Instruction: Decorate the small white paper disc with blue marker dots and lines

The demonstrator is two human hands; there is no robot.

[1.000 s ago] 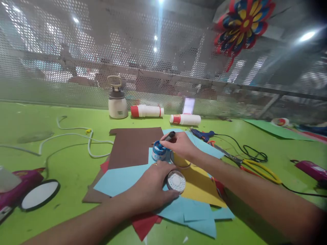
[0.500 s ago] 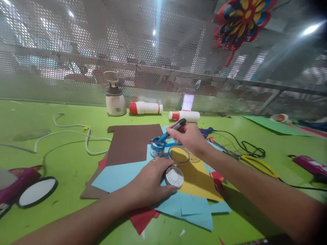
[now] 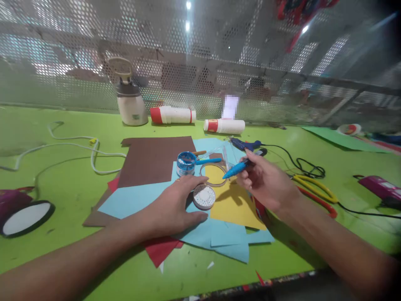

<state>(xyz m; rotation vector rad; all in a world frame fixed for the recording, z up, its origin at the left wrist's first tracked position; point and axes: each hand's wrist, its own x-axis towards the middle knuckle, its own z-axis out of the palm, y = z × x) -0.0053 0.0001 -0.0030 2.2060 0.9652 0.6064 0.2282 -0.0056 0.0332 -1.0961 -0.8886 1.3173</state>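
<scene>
My right hand (image 3: 266, 182) is closed on a blue pen-like tool (image 3: 239, 167), its tip pointing left over the yellow paper (image 3: 233, 207). Resting on the light blue paper (image 3: 131, 202), my left hand (image 3: 172, 205) curls its thumb and fingers round a small round white perforated lid (image 3: 204, 196). Just beyond the left hand stands a small open blue pot (image 3: 186, 163). A clear ring (image 3: 213, 174) lies on the yellow paper between the pot and the tool tip.
A brown sheet (image 3: 153, 161) and red paper (image 3: 159, 251) lie in the stack on the green table (image 3: 62, 175). Two glue bottles (image 3: 172, 114), a white jar (image 3: 130, 104), a blue glue gun (image 3: 244, 144), yellow-handled scissors (image 3: 313, 186), a white cable (image 3: 72, 144) and a perforated metal wall surround them.
My right hand lifted the blue tool out of the blue pot and drew it right and nearer, over the yellow paper. The left hand stayed by the white lid.
</scene>
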